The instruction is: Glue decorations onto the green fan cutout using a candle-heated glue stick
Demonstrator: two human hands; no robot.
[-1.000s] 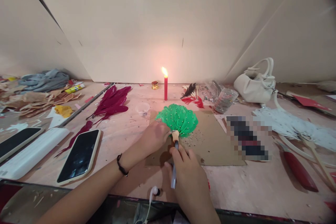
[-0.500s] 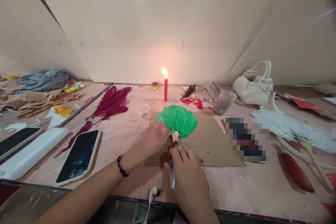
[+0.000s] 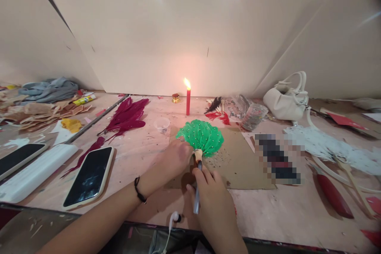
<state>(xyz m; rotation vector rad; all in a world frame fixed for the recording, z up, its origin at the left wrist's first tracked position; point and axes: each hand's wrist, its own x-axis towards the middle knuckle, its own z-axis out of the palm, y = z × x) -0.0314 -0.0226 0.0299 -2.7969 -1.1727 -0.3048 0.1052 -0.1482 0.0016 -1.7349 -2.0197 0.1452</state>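
A green feather fan (image 3: 202, 137), dotted with small shiny beads, lies on a sheet of brown cardboard (image 3: 250, 166). My left hand (image 3: 178, 154) is closed at the fan's left lower side, its fingertips by the pale wooden base (image 3: 198, 153). What those fingers pinch, if anything, is hidden. Just below the base, my right hand (image 3: 216, 198) grips a slim pen-like stick (image 3: 197, 201), dark at its upper end and greyish, translucent lower down. The stick's top meets or overlaps the fan's base; I cannot tell whether they are joined.
Beyond the fan burns an upright red candle (image 3: 188, 103). Dark red feathers (image 3: 126, 119) and a phone (image 3: 89, 178) lie left. To the right are a clear plastic cup (image 3: 254, 117), a white handbag (image 3: 285, 101), red-handled pliers (image 3: 333, 194) and a white feather fan (image 3: 336, 145). An earphone (image 3: 173, 219) hangs at the front edge.
The view has shifted very slightly. Both hands, the stick and the green fan keep almost the same positions.
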